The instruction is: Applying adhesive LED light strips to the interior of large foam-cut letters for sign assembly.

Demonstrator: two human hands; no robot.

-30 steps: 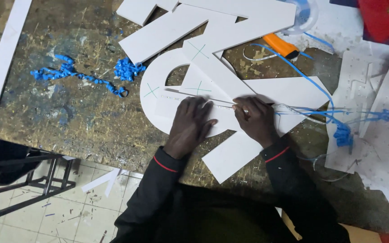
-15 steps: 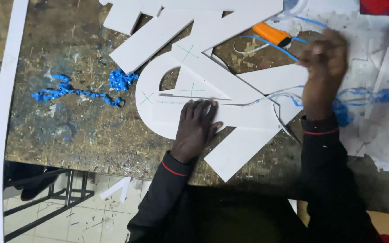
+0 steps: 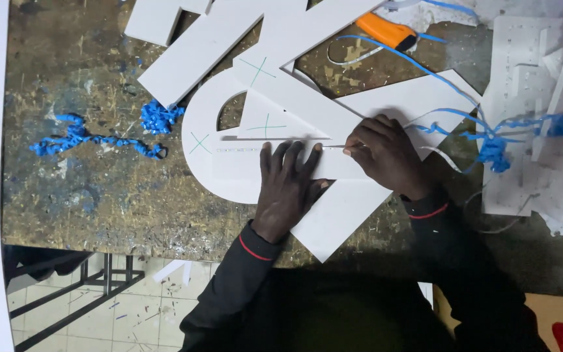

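- The left hand (image 3: 288, 186) lay flat on the white foam-board letter cutouts (image 3: 333, 124), fingers spread and pressed down on the straight white strip (image 3: 242, 163) that crossed the curved letter piece (image 3: 197, 124). It held much the same place as half a second before.
- The right hand (image 3: 386, 153) had come back to the board. Half a second earlier it was up and away to the right, near the orange utility knife (image 3: 386, 31) and the blue wire; a full second earlier it had sat close beside the left hand.
- Its fingertips were bunched together against a thin tool at the strip's upper edge — a blade or a pencil, which one could not be told. The grip read as a pinch, and the tool's fine line ran leftward toward the left hand.
- The orange knife lay untouched at the top of the worn, paint-flecked workbench (image 3: 99, 208), so whatever the right hand held was another item.
- Judgement: the reach away was brief, and the work along the strip's edge had resumed with the board held firm — green cross marks (image 3: 259, 68) on the letters were uncovered.
- Blue plastic shavings (image 3: 92, 140) lay well left of the letters; a tangled blue wire (image 3: 490, 146) lay just right of the right hand.
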